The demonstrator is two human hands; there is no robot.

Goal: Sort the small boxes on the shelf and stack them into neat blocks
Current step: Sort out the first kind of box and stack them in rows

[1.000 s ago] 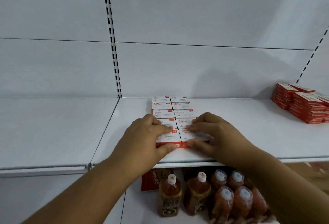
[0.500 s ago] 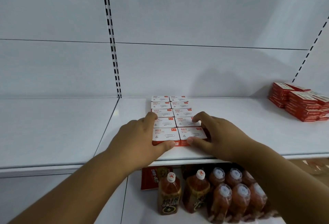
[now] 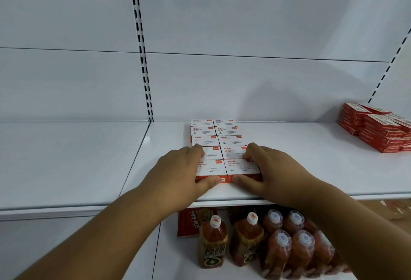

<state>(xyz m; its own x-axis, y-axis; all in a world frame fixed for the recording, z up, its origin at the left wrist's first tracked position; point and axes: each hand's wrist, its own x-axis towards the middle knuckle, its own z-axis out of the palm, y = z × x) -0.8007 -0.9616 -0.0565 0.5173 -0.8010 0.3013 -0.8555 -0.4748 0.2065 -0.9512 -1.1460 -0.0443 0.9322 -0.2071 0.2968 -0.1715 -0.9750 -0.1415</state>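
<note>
A block of small white boxes with red fronts (image 3: 219,144) lies on the white shelf (image 3: 311,168), two columns wide and several rows deep. My left hand (image 3: 178,175) clasps the left side of the front rows, its thumb on the red front face. My right hand (image 3: 271,173) clasps the right side the same way, thumb on the front. Both hands press against the two nearest boxes (image 3: 226,171). A second pile of red boxes (image 3: 378,128) sits at the shelf's far right.
A slotted upright (image 3: 142,46) runs up the white back wall, left of the block. Under the shelf stand several bottles of red drink (image 3: 266,239) and a red packet (image 3: 189,222). Another shelf board (image 3: 66,157) extends to the left.
My fingers slid off the tops of the front boxes out to the block's sides. The block now sits squarer. The view shifted slightly.
</note>
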